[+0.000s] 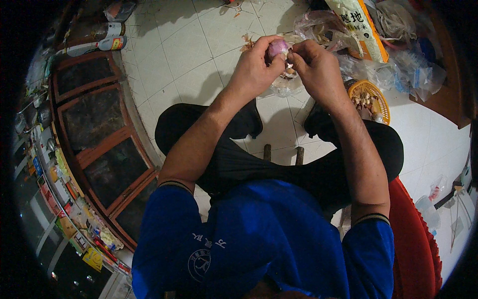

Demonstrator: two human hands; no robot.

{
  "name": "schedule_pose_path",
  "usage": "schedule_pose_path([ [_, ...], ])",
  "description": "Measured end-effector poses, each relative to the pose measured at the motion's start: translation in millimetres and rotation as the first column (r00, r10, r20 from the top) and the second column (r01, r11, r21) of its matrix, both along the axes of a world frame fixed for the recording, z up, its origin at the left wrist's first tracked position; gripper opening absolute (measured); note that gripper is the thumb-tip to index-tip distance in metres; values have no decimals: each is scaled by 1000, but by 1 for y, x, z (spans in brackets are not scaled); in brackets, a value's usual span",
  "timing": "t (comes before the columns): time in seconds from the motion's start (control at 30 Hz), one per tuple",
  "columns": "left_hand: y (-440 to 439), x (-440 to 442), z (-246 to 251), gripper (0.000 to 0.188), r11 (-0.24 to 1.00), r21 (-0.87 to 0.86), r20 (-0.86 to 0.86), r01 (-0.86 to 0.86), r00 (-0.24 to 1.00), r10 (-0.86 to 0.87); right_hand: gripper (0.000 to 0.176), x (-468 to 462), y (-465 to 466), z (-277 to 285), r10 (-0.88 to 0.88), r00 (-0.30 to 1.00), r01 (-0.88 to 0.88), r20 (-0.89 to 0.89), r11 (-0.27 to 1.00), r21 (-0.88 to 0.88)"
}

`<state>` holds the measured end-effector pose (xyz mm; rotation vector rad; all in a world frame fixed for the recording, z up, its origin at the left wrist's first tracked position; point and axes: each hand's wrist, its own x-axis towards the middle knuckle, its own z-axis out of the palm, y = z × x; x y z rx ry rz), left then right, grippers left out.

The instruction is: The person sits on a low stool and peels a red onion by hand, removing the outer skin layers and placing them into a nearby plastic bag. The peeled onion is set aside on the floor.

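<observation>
My left hand is closed around a purple-skinned bulb, which looks like an onion or a garlic head. My right hand touches the bulb's right side, with thumb and fingertips pinched together at a dark bit of skin; what they grip is too small to tell. Below both hands, a clear plastic bag with peelings lies on the tiled floor. A yellow plastic basket beside my right knee holds pale cloves or small bulbs and skins.
An orange and white rice bag and crumpled plastic bags lie at the upper right. Brown-framed cabinet doors line the left. A red cloth-covered thing is at the lower right, and a wooden furniture edge at the right.
</observation>
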<state>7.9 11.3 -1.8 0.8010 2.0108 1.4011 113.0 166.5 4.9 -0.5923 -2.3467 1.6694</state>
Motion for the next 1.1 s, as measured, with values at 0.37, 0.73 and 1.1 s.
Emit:
schedule_pose_path([
  [0.37,3,4,1,35,999,-20,-87,-46,995,44,16,-2,1,2,-26,1000,25,12,999,21],
  [0.73,3,7,-8,36,996,-81,-136,-49,990,38,17,-5,-4,-11,-37,999,39,-13,972,232],
  [1.1,4,8,-10,37,995,-82,-174,-54,984,39,14,-7,-10,-19,-64,993,93,-104,947,306],
])
